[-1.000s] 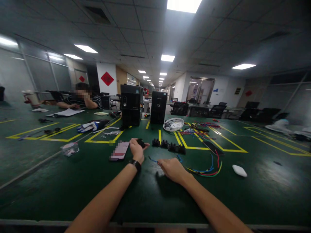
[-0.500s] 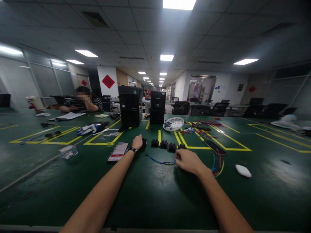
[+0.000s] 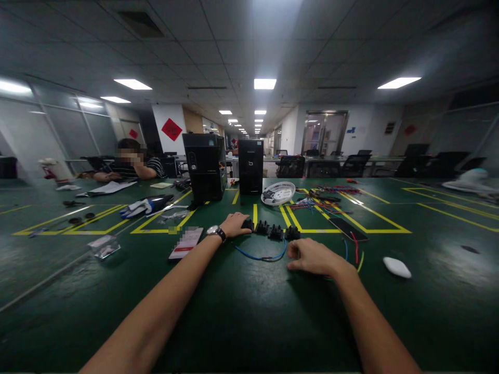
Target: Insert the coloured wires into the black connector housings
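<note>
My left hand [image 3: 235, 225], with a watch on its wrist, has thumb and fingers around the leftmost small black block [image 3: 247, 225]. The block's exact kind is too small to make out. More such black blocks [image 3: 275, 232] stand in a row to its right. My right hand [image 3: 312, 256] hovers low over the table below the right end of the row, thumb and curled fingers apart, with nothing seen between them. A thin blue wire [image 3: 255, 257] curves on the table between my hands, its right end close to my right fingertips.
Left of my left hand lies a phone [image 3: 187, 243]. Two black computer towers [image 3: 250, 169] stand behind the row, beside a white basket [image 3: 278, 194]. Coloured wires [image 3: 355, 246], a dark flat slab [image 3: 348, 229] and a white rounded case [image 3: 396, 267] lie right. A person [image 3: 132, 161] sits far left.
My left hand has moved right, onto the leftmost black block of the row. My right hand has drawn back slightly to the right, away from the blue wire, and its fingers have parted.
</note>
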### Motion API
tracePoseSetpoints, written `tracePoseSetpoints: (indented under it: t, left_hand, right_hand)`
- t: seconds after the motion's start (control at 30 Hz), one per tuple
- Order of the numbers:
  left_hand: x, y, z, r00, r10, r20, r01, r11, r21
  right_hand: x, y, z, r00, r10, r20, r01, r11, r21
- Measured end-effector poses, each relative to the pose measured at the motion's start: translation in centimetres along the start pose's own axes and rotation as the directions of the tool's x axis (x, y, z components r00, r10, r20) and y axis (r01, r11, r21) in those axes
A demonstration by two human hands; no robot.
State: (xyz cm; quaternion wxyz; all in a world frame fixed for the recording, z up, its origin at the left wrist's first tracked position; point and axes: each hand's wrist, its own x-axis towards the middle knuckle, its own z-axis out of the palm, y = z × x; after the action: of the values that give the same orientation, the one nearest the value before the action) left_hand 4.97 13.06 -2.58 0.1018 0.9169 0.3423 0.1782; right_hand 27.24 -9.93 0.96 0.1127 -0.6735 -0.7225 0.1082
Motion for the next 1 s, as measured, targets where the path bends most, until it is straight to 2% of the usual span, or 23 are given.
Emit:
tracePoseSetpoints:
  t: [0.1, 0.17, 0.27, 0.33, 0.4, 0.47, 0.53, 0.63, 0.73, 0.8, 0.9, 1.0]
  left_hand:
    - [0.2, 0.7, 0.2, 1.0, -0.014, 0.026, 0.014, 1.0, -0.01]
    - [-0.2, 1.1, -0.1, 1.0, -0.002, -0.006, 0.002, 0.999, -0.035]
    - [-2.0, 2.3, -1.0, 0.981, -0.021, -0.193, -0.019, 0.978, -0.206]
    - [-4.0, 3.6, -1.3, 0.948, -0.114, -0.298, -0.025, 0.905, -0.425]
    - [-6.1, 5.3, -1.1, 0.942, -0.209, -0.263, -0.034, 0.72, -0.693]
    - [-8.0, 6.9, -0.6, 0.939, -0.281, -0.197, -0.034, 0.496, -0.868]
    - [-9.2, 8.2, 0.1, 0.938, -0.328, -0.115, -0.016, 0.287, -0.958]
    - [-9.9, 9.5, 0.6, 0.948, -0.312, -0.064, -0.048, 0.058, -0.997]
    - [-10.0, 10.0, 0.4, 0.96, -0.278, -0.021, -0.06, -0.132, -0.989]
    - [-10.2, 10.0, 0.2, 0.964, -0.263, 0.03, -0.035, -0.24, -0.97]
    - [-10.3, 9.8, 0.1, 0.966, -0.247, 0.076, -0.015, -0.35, -0.937]
    - [-10.2, 9.7, 0.4, 0.956, -0.267, 0.123, -0.004, -0.428, -0.904]
  right_hand:
    - [-0.3, 1.0, -0.3, 0.991, 0.077, 0.111, -0.08, 0.997, 0.022]
    - [-0.2, 1.3, -0.2, 0.988, 0.1, 0.113, -0.103, 0.994, 0.022]
    - [0.1, 1.0, -0.1, 0.997, 0.049, 0.061, -0.053, 0.996, 0.068]
    - [0.2, 0.5, -0.2, 0.999, -0.014, 0.032, 0.011, 0.995, 0.103]
    - [0.4, -0.1, -0.5, 0.997, -0.072, -0.011, 0.073, 0.991, 0.114]
    - [0.5, -0.4, -0.8, 0.994, -0.097, -0.055, 0.102, 0.99, 0.102]
    - [0.7, -0.7, -1.2, 0.991, -0.098, -0.09, 0.107, 0.989, 0.097]
    - [0.9, -1.1, -1.8, 0.978, -0.093, -0.187, 0.123, 0.98, 0.155]
    - [1.1, -1.9, -2.1, 0.917, -0.037, -0.396, 0.145, 0.958, 0.247]
    - [1.2, -2.5, -1.8, 0.868, 0.027, -0.495, 0.145, 0.941, 0.306]
    - [1.6, -3.5, -0.6, 0.845, 0.086, -0.528, 0.102, 0.943, 0.315]
    - [1.9, -4.5, 1.1, 0.851, 0.051, -0.522, 0.088, 0.967, 0.239]
